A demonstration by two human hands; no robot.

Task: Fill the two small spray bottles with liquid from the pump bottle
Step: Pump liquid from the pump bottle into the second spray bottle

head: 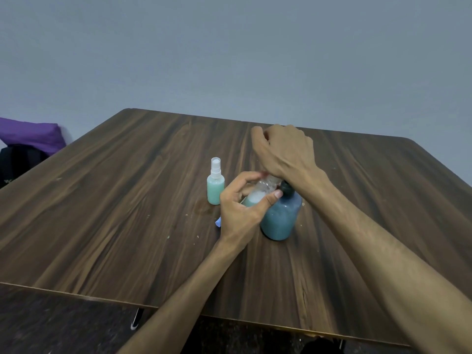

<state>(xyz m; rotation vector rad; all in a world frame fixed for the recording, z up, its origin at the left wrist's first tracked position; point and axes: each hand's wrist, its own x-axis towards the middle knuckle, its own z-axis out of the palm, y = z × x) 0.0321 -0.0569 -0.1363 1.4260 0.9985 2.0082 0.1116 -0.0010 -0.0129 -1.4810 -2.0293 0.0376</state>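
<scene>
A round blue pump bottle [281, 218] stands on the wooden table [127, 200], holding blue-green liquid. My right hand [283, 149] lies over its dark pump head, wrist bent down; the fingers curl loosely and the pump nozzle is hidden beneath the hand. My left hand [242, 208] grips a small clear spray bottle [260, 192], tilted against the pump bottle's neck, with pale green liquid and foam inside. A second small spray bottle [215, 182] stands upright to the left, capped, filled with mint-green liquid.
A small light-blue item [218, 222] peeks out beside my left wrist on the table. Small crumbs dot the tabletop. A purple cushion [30, 134] over a dark bag [18, 162] sits off the table's left edge. A grey wall rises behind.
</scene>
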